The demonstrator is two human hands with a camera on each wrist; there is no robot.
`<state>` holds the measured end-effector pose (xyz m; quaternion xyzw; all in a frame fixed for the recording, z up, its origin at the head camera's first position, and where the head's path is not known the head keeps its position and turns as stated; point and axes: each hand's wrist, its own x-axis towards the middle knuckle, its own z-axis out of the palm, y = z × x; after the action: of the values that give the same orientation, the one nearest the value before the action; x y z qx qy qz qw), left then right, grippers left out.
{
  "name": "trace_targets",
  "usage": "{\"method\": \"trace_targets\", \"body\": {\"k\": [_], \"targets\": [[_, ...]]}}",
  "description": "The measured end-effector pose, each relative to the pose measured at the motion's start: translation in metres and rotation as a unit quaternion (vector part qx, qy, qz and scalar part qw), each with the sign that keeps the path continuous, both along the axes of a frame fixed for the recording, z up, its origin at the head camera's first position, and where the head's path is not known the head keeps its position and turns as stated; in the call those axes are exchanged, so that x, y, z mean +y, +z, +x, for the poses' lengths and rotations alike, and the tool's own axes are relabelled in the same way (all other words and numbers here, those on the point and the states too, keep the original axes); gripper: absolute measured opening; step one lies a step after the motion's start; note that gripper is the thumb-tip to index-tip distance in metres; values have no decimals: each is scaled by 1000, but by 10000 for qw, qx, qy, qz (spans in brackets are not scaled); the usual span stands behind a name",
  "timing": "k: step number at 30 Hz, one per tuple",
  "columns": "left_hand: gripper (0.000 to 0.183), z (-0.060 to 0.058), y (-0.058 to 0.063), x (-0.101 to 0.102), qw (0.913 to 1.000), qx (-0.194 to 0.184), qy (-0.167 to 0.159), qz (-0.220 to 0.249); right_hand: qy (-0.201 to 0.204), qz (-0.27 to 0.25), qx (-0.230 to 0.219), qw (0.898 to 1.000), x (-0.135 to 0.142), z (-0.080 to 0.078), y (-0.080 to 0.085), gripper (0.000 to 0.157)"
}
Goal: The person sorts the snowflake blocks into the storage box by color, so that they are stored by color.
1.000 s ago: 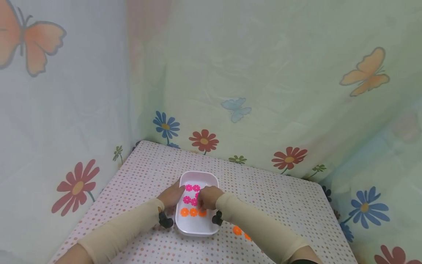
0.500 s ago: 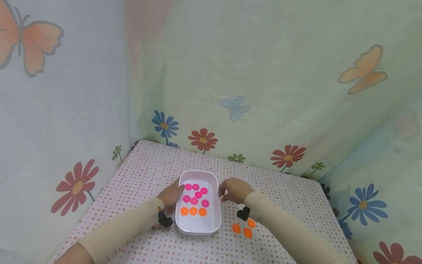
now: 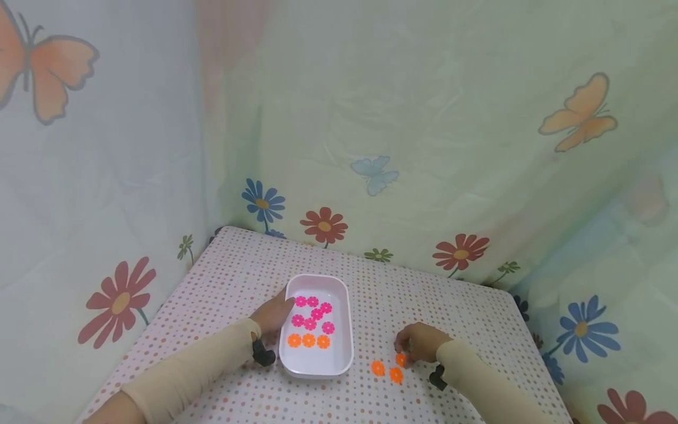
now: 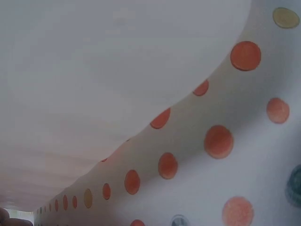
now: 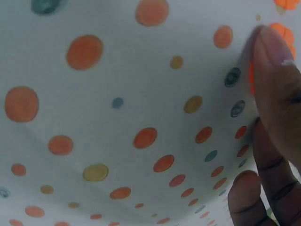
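Note:
My left hand grips the left rim of a white oval tray, thumb over the edge. In the left wrist view the tray's blurred white side fills much of the frame. Inside the tray lie several pink flower-shaped pieces above a row of three orange ones. To the right, my right hand reaches down with its fingertips right at an orange flower piece on the table. The right wrist view shows its thumb overlapping that orange piece; the index fingertip is hidden.
Two more orange flower pieces, one at left and one nearer the front, lie between the tray and the right hand. A dotted cloth covers the table. Curtains printed with flowers and butterflies hang behind and at both sides.
My right hand has left the tray, where a pink piece now lies at its right side, and moved right and toward me to the orange pieces. The left hand keeps its grip.

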<state>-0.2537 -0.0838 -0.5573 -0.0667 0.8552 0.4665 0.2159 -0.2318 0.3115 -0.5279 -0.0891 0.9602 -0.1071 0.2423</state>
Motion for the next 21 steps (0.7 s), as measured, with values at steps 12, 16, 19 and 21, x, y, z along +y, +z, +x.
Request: {"method": "trace_targets", "body": {"k": [12,16,19,21], "targets": [[66,-2,0,-2,9999,94,-141,5,318,-704,722,9944,-51,-15,65,16],[65,-2,1,-2,9998,74,-162,61,756,-971,762,9895,-128,-19,98,9],[66,-2,0,-3,9995,180,-253,83,1360,-907,611,9847,-181,-17,97,10],[66,-1,0,-3,9986,388,-354,-23,1817,-639,557,9797,-208,-15,85,7]]}}
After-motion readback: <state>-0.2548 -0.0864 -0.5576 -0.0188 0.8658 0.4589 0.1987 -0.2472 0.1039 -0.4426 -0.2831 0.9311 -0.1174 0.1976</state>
